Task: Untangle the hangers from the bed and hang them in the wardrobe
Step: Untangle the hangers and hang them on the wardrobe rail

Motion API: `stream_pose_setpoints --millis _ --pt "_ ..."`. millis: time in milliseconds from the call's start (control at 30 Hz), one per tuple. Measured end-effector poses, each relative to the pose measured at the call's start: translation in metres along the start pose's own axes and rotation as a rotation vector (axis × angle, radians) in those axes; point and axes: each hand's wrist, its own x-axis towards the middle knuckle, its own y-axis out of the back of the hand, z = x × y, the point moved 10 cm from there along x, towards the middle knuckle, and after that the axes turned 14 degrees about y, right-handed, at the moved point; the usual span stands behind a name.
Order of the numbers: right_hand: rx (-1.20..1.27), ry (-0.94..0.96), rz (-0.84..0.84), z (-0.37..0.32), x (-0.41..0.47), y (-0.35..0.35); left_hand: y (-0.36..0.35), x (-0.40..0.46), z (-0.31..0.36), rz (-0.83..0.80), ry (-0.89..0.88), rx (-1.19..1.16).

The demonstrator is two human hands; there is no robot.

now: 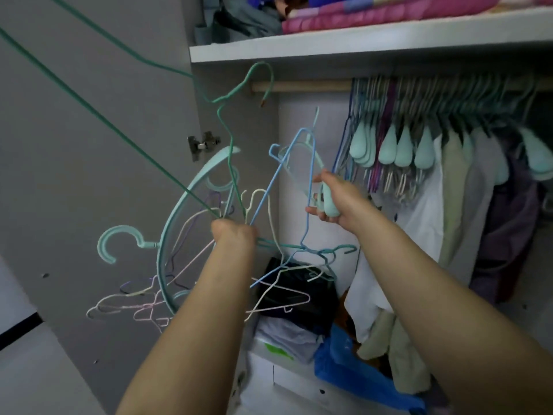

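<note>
My left hand (233,235) grips a tangled bunch of hangers (191,241): thin green, blue, pink and white wire ones and a wide mint plastic one with a big hook. A green wire hanger (227,127) sticks up from the bunch, its hook close to the left end of the wooden wardrobe rail (302,86). My right hand (332,199) holds the rounded end of a mint plastic hanger (329,202), just left of the hangers on the rail. A blue wire hanger (287,181) runs between both hands.
The rail's right part carries many mint hangers (404,145) and hanging clothes (466,199). The grey wardrobe door (89,145) stands open at left. Folded bedding (374,16) lies on the top shelf (329,40). Piled clothes and a blue bag (353,369) fill the wardrobe floor.
</note>
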Motion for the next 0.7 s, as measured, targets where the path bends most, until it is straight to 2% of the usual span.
stream_pose_setpoints --millis 33,67,133,400,700 --pt "0.002 0.012 0.0 -0.011 0.012 0.0 -0.008 0.008 -0.001 -0.067 0.053 -0.2" --pt "0.008 0.026 0.008 -0.022 0.024 0.001 -0.016 0.008 0.001 -0.104 0.053 -0.163" --pt "0.03 0.049 0.035 -0.045 0.048 0.004 -0.025 0.01 0.005 -0.13 0.084 -0.249" --pt "0.02 0.086 0.086 -0.097 0.121 0.011 -0.045 0.014 0.015 -0.191 0.068 -0.206" --pt "0.041 -0.013 0.081 -0.09 0.154 0.023 -0.065 0.023 0.038 -0.226 0.028 -0.235"
